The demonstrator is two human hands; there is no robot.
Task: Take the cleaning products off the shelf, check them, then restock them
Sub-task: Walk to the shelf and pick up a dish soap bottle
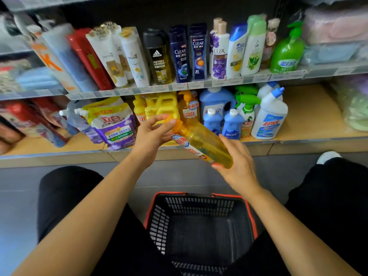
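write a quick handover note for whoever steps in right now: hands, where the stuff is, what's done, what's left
Left hand pinches the orange pump top of the yellow bottle; right hand holds its base.
The bottle is tilted, held in front of the lower shelf; the basket stands on the floor below.
Done: this one bottle taken off, under check.
Left: restock it, probably beside the matching bottle, then do the purple pouch, blue bottles and white bottle.
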